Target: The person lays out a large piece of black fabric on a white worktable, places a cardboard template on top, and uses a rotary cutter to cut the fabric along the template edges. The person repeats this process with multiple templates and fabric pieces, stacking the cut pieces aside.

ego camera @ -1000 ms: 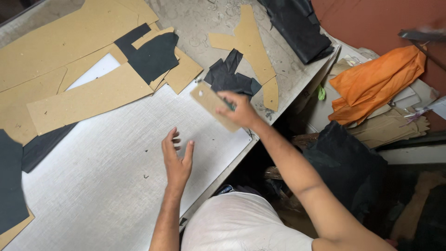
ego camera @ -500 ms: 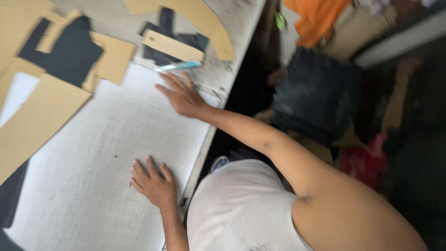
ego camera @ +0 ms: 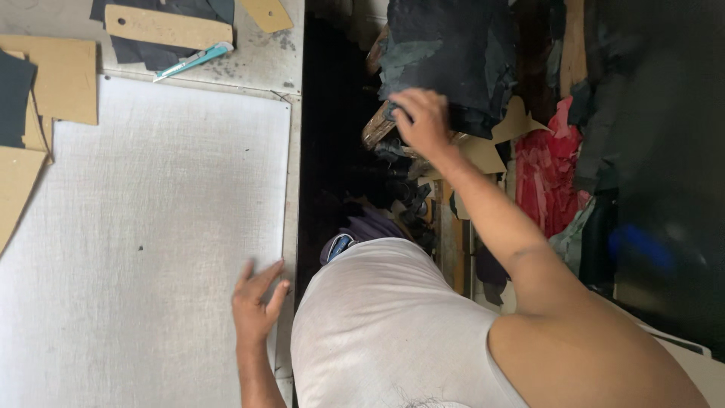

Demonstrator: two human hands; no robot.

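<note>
A white cutting mat (ego camera: 143, 227) fills the left of the frame; the left hand (ego camera: 257, 302) lies open and flat at its lower right edge. At upper centre, the right hand (ego camera: 421, 121) closes on dark leather scraps (ego camera: 453, 53) heaped beside the table. A turquoise utility knife (ego camera: 192, 62) and a cardboard pattern strip (ego camera: 168, 27) lie at upper left.

A grey, worn table (ego camera: 260, 64) filled the left half of the view, and a big white cutting mat (ego camera: 143, 242) with a woven texture covered most of it. Brown cardboard patterns (ego camera: 64, 91) lay at the far and left edges of the table. Right of the table edge there was a dark, shadowed gap. Beyond it, heaps of dark fabric pieces (ego camera: 453, 53) and red scraps (ego camera: 547, 170) stood crowded together. The light was soft and even.
</note>
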